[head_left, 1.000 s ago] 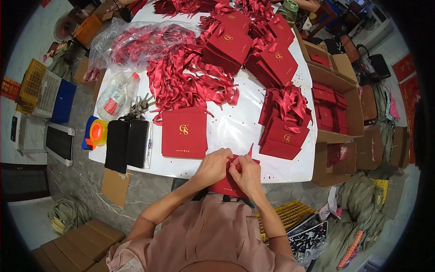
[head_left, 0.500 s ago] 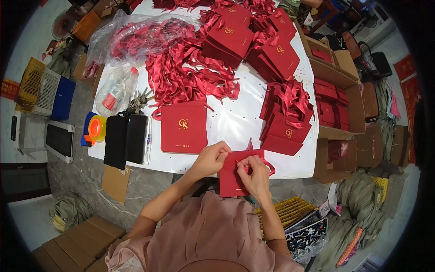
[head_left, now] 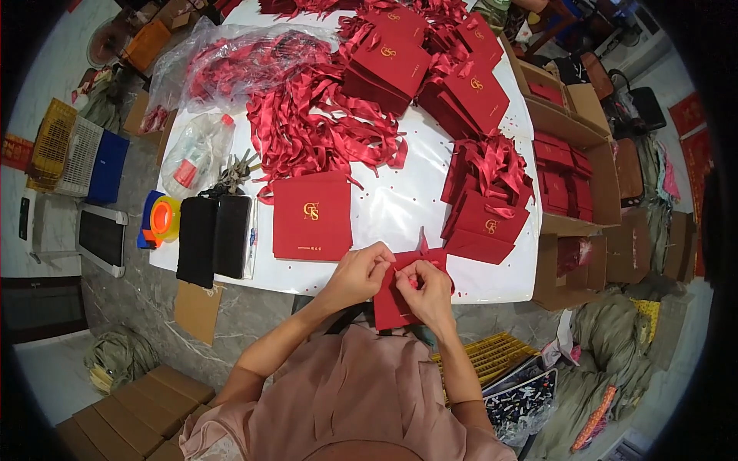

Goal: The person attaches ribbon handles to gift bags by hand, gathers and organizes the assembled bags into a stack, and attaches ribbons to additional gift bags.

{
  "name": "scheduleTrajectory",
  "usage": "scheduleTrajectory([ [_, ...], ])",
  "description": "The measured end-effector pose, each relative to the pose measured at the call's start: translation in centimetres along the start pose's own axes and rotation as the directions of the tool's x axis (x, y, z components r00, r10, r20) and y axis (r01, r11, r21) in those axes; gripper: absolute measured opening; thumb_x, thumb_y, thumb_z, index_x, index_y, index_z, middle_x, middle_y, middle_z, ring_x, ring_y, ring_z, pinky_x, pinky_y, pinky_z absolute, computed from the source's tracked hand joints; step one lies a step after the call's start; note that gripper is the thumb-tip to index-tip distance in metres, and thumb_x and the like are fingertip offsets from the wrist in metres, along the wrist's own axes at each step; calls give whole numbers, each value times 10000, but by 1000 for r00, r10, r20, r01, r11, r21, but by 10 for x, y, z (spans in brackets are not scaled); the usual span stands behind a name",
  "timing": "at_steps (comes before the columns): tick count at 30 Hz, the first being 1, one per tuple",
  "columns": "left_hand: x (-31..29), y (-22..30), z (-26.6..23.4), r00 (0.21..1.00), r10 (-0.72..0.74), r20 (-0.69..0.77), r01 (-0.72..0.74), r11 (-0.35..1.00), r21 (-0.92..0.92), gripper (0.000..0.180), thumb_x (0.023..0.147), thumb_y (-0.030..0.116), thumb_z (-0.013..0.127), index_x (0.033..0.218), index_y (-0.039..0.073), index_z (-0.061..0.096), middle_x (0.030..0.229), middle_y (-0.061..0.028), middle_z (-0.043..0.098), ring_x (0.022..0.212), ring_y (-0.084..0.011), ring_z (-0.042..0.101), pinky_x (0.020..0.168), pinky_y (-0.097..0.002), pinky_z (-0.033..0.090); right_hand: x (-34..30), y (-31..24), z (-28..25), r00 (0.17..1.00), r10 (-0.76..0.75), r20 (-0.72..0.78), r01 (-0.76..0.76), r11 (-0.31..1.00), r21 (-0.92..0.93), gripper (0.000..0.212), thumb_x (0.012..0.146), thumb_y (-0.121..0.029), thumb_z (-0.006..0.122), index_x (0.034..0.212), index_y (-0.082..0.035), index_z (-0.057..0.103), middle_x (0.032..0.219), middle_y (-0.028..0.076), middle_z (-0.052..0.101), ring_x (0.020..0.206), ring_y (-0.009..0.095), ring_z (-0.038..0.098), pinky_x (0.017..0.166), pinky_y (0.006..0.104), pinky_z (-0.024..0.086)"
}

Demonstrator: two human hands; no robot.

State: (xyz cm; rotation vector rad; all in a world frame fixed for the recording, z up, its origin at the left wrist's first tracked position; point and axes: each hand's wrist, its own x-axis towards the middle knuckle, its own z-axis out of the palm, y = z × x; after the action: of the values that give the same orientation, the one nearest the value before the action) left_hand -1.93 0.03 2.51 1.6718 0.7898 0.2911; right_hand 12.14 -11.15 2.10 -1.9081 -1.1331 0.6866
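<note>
A small red paper bag [head_left: 390, 313] lies at the table's front edge, its lower part reaching out over my lap. My left hand [head_left: 360, 276] is closed in a pinch at the bag's upper left edge. Just right of it, over the bag's face, my right hand [head_left: 428, 292] pinches a red ribbon, mostly hidden by the fingers. One ribbon tail [head_left: 423, 240] sticks up beyond the bag's top edge. To the left lies a flat stack of red bags [head_left: 311, 219] with gold print. A heap of loose red ribbons [head_left: 315, 127] spreads behind it.
Bags with ribbons [head_left: 486, 223] pile up at right, with more stacks [head_left: 388, 65] farther back. Left are a phone [head_left: 233, 234], a black pouch [head_left: 197, 242], keys [head_left: 238, 173], tape rolls [head_left: 163, 217] and a plastic bottle [head_left: 188, 165]. Cardboard boxes [head_left: 600, 207] stand beside the table's right edge.
My right hand has shifted slightly left and up, closer to my left hand. The ribbon loop that stuck out at the bag's right side has been drawn in.
</note>
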Motion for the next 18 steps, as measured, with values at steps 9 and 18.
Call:
scheduleTrajectory([
  [9,-2,-10,24,937,290,-197,-241,941,237,81,882,-16,556,960,-2,576,838,-182,635,753,-372,642,642,-395,508,5,-3,6,999,-25,-31,22,996,-82,119,827,-122,709,803,-18,655,712,126,608,650,304,616,597,402,478],
  [18,3,-12,9,960,228,-164,-191,958,215,203,851,94,710,987,22,576,840,-114,616,584,-234,563,547,-341,452,10,-20,-17,973,-175,-149,172,984,-34,90,879,-69,702,946,-8,695,863,128,620,738,286,635,646,350,492],
])
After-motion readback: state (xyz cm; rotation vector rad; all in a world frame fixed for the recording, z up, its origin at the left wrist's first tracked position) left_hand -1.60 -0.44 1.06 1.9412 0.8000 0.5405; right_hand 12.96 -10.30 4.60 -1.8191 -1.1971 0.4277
